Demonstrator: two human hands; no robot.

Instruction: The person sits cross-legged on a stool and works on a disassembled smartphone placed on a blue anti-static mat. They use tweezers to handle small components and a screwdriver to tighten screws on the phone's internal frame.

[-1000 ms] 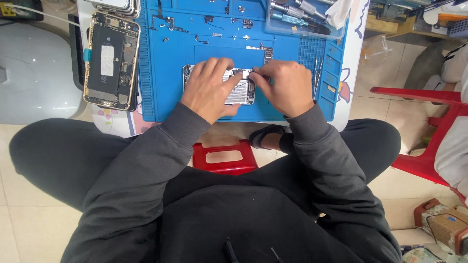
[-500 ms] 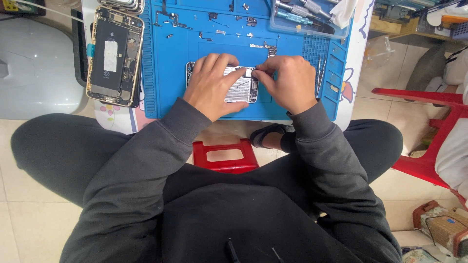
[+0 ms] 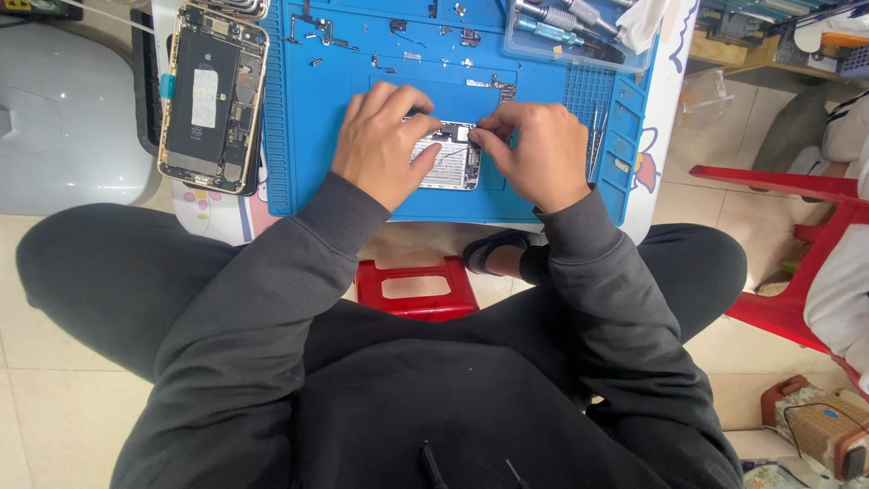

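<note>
Closest to me I see dark sleeves and crossed legs in dark trousers, with a red stool (image 3: pixel 415 288) on the pale tile floor between the knees. Past that, both arms reach onto a blue work mat (image 3: pixel 317 136) laid on a low table. My left hand (image 3: pixel 385 145) lies flat over the left part of an opened phone body (image 3: pixel 450 161), fingers spread and pressing down on it, the fingertips at its upper edge. My right hand (image 3: pixel 534 154) sits just beside it on the right, thumb and forefinger pinched narrow at the phone's upper right corner; whether they hold a small part there I cannot tell, as the fingers hide it. The phone lies near the middle of the mat, close to its near edge. Farther left, off the mat's edge, lies a second opened phone shell (image 3: pixel 210 95) with a gold rim. Small screws and parts (image 3: pixel 398 25) are scattered along the mat's far side, and a clear tray of tools (image 3: pixel 566 27) stands at the far right.
</note>
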